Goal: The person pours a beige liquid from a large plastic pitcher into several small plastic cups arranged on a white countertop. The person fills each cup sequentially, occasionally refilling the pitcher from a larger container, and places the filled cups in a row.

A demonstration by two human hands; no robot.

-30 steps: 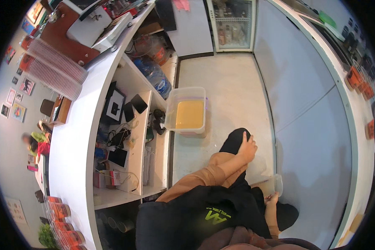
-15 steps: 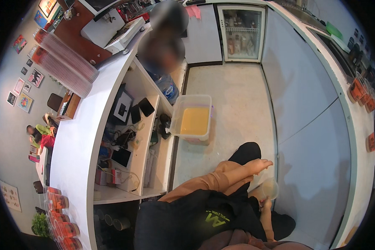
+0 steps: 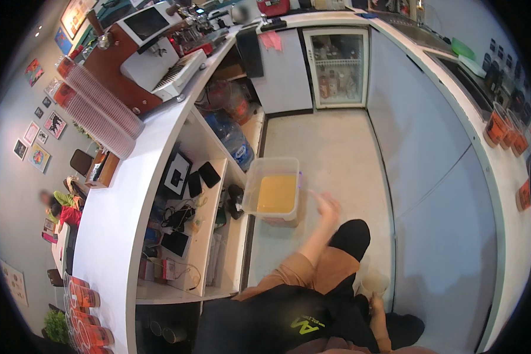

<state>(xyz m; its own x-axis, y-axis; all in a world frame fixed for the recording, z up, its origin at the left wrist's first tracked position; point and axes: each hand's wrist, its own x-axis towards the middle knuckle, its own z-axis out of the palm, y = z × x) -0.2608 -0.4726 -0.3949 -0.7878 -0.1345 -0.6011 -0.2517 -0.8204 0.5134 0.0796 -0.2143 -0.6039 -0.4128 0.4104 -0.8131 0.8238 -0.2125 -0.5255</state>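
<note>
A square translucent plastic bin stands on the floor ahead of me, with yellow-orange liquid in it. My left hand is just to the right of the bin, apart from its wall. Its fingers are stretched out towards the bin, slightly blurred, with nothing visible in them. Low at the right, beside my leg, my right hand grips a clear round plastic cup. The cup's contents are hard to make out.
To the left runs a white counter with stacked plastic cups and open shelves below. A large water bottle lies beyond the bin. Blue-grey cabinets line the right, and a glass-door fridge stands at the back.
My left hand has moved from over my lap, left and forward, to near the bin. My right hand still holds the cup, slightly lower in view. The view has tilted upward.
</note>
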